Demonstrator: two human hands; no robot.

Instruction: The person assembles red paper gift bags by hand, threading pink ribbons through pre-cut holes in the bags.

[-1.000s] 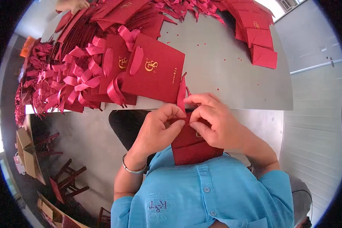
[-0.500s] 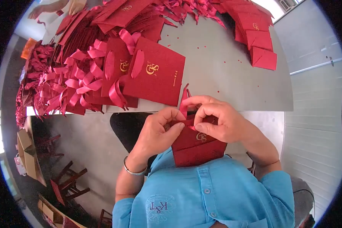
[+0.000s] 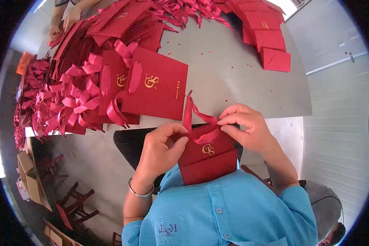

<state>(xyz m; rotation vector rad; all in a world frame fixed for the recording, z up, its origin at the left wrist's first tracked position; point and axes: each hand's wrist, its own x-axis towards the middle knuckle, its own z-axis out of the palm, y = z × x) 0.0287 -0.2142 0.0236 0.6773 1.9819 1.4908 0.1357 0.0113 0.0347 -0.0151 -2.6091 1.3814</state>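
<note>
A dark red paper gift bag [image 3: 205,166] with a gold monogram leans against the blue shirt, below the table's front edge. My left hand [image 3: 162,147] pinches the bag's upper left corner between thumb and fingers. At the upper right, my right hand [image 3: 248,128] grips a pink-red ribbon [image 3: 207,138] between thumb and fingertips. That ribbon loops across the front of the bag, and its other part rises to a point above the bag's mouth. On the table, to the left of the hands, lies a finished-looking flat bag [image 3: 162,84] with a ribbon handle.
Ribboned bags [image 3: 76,96] are heaped along the table's left side. Behind them stand stacked bags [image 3: 76,47], where another person's hands [image 3: 69,20] reach in. A row of bags [image 3: 270,39] lies at the right. Wooden stools [image 3: 76,205] stand on the floor.
My right hand has drawn the ribbon rightward into a wide loop, and the hands are farther apart. The view has shifted slightly. The other person's hands have moved onto the stacked bags.
</note>
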